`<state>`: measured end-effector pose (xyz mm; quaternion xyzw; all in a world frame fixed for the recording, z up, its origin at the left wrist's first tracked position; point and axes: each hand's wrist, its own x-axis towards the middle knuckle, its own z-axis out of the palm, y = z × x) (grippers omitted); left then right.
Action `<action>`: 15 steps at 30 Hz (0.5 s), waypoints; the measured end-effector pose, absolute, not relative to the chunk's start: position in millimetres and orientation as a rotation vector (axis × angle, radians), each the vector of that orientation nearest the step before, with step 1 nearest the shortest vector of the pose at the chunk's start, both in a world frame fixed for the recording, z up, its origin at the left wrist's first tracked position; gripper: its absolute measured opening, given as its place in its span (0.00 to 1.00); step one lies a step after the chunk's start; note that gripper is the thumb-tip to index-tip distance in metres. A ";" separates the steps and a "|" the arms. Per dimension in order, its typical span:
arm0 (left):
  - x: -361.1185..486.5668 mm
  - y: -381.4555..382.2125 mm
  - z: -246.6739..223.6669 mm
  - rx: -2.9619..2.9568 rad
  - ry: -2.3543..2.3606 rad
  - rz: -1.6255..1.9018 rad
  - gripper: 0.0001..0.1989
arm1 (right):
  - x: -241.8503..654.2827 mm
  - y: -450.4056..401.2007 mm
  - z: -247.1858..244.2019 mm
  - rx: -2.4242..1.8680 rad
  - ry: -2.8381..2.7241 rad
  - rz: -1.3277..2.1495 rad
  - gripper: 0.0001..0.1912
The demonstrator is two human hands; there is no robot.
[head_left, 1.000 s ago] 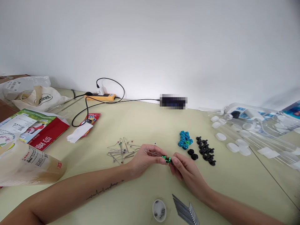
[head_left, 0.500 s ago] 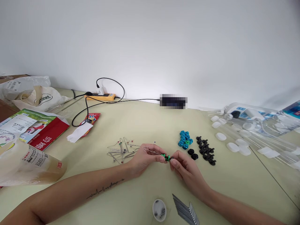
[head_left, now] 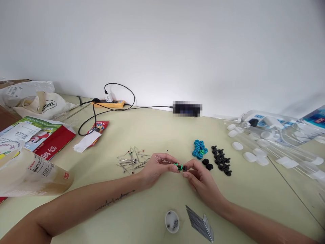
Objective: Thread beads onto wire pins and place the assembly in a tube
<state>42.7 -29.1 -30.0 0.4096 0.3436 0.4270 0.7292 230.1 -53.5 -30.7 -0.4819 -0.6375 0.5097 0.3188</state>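
Observation:
My left hand (head_left: 161,166) is closed around a small green-and-black spool-like piece (head_left: 179,166), with thin metal wire running back over the fingers. At that piece's right end, my right hand (head_left: 196,174) pinches a small black part (head_left: 185,168). The two hands almost meet here. Bent metal wires with coloured tips (head_left: 132,162) lie left of my left hand. Beyond my right hand sit blue knob-like pieces (head_left: 198,148), one green among them. Two round black pieces (head_left: 207,164) and rows of black stemmed pieces (head_left: 222,160) lie to their right.
Nearest me stand a white cup of small metal nuts (head_left: 172,222) and a row of bent metal rods (head_left: 200,223). Clear tubes with white caps (head_left: 261,154) spread at right. At left are a drink cup (head_left: 45,173), a red box (head_left: 58,140) and a power strip (head_left: 111,103).
My right fingers have drawn slightly apart from the green piece, so the black part at its end shows more. The whole view has shifted a little.

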 end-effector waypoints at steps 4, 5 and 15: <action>43.8 -30.0 -30.1 0.905 0.752 0.941 0.12 | 230.2 -53.2 -23.9 -1.284 -1.802 1.285 0.23; 44.0 -30.1 -30.0 0.906 0.749 0.940 0.13 | 230.2 -53.2 -23.1 -1.283 -1.820 1.278 0.24; 42.7 -29.2 -31.0 0.912 0.755 0.937 0.11 | 230.0 -54.0 -29.9 -1.268 -1.679 1.328 0.14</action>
